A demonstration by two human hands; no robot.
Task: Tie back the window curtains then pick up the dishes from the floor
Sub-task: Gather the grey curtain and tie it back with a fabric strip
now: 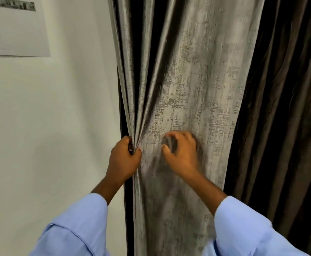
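Two bare hands are working at a grey curtain [197,80] that is hanging in front of the person, filling the middle of the view from top to bottom. The left hand [124,157] is gripping the curtain's left edge, fingers and thumb closing around a bunch of narrow folds that are gathering into the fist and fanning out above it. The right hand [180,150] is reaching onto the flat patterned face of the curtain just to the right of those folds; its fingers are curling and its thumb is standing apart from them, but it is blurring, so I cannot tell whether it is pinching any cloth or only pressing against it. The two hands are sitting near each other at about the same height, not touching.

Both forearms are coming up from the bottom of the view in loose light blue sleeves [77,224].

A dark brown curtain [283,108] is hanging to the right of the grey one, its pleats running down the right side of the view, and a dark strip is showing behind the grey curtain's left edge. A white wall [49,126] is taking up the left side, with a sheet of paper [16,28] hanging flat on it in the upper left corner; the print on the sheet is too blurred to read.
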